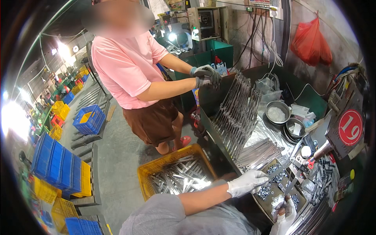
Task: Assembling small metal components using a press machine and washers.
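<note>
I'm looking down on the green workbench (219, 102), a co-worker in pink standing beside it and handling a long row of metal strips (237, 113). A yellow crate (156, 166) is sitting below. My left hand (246, 182) — gloved, fingers curled — is resting at the tray of small fasteners (274, 174); my right hand (285, 213) is pinching a thin metal strip (291, 184).
</note>
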The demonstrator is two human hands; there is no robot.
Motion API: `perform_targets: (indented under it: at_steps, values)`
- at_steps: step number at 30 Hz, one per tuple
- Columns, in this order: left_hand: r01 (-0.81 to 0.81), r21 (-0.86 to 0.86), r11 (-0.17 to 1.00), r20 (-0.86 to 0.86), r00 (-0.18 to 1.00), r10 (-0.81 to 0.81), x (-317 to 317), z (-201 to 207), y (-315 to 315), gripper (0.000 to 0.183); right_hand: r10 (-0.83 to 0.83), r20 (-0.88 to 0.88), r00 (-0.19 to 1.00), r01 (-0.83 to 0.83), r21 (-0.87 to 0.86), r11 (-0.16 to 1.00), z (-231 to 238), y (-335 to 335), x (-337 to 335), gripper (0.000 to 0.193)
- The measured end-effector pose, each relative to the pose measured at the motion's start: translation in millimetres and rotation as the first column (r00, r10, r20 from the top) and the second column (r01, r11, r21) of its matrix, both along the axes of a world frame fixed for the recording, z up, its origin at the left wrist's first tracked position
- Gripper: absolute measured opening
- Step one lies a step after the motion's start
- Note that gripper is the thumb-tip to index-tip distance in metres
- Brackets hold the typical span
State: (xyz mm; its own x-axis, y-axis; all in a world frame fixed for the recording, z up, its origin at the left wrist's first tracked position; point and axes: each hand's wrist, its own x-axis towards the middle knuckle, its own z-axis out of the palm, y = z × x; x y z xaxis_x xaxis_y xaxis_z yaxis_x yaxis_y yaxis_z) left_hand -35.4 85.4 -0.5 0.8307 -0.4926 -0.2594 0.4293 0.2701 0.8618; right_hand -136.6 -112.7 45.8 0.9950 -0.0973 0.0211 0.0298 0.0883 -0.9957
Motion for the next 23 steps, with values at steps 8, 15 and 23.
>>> perform_targets:
  at_steps: [8,15,23]
  values:
    - [-0.006,-0.011,1.0,-0.011,1.0,0.006,-0.9,2.4,0.7,0.018,0.001,0.002,1.0,-0.001,-0.081,0.997,1.7,-0.7,0.2,0.061]
    - [0.015,-0.027,1.0,0.012,1.0,-0.015,1.1,-3.6,1.9,0.019,0.013,-0.011,1.0,-0.014,-0.081,0.997,4.5,1.2,1.6,0.063]
    - [-0.003,-0.037,0.999,0.015,1.0,0.003,0.7,-4.6,0.4,0.019,-0.08,-0.046,0.996,0.071,-0.179,0.981,-9.0,-1.2,-0.2,0.066]
